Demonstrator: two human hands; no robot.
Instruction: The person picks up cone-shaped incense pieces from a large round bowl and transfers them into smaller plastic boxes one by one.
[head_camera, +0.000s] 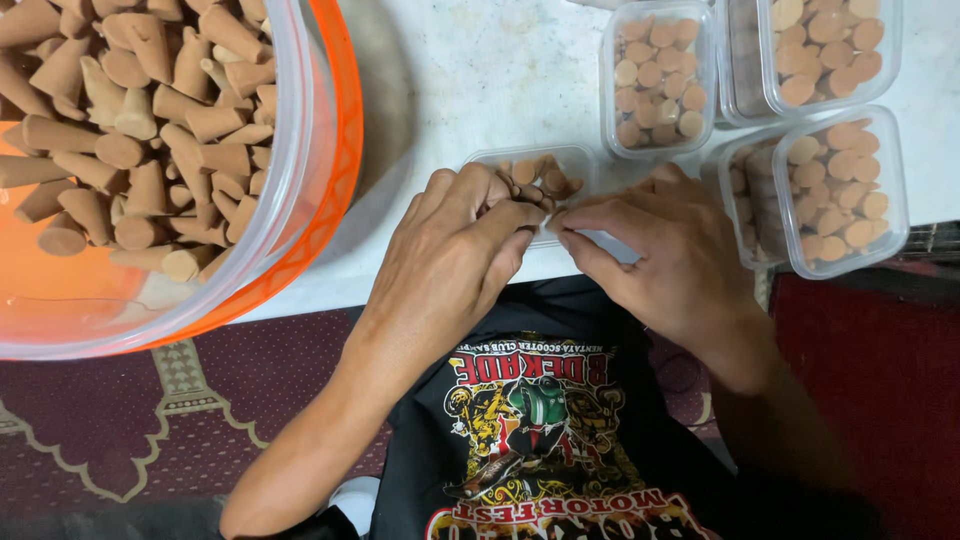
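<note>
Tan clay-like incense cones (130, 130) are heaped in the clear-and-orange plastic tub (320, 150) at left; some are pinched by the curled left hand (450, 240) over the small clear plastic box (530, 160) on the white tabletop (480, 70). Beside it, the right hand's (660, 250) fingertips are pressed close; cones are best stood upright, packed tightly like the filled clear boxes (840, 190).

Tan cones (150, 120), orange basin (335, 150), patterned maroon carpet (120, 420)

Both hands meet over a small tub (535, 170) on the worktop (480, 70), the left hand (455, 245) beside the right hand (665, 250). Left of them sits a big bowl (310, 150) of cones (140, 110). Beyond and right of them stand filled tubs (840, 190).
</note>
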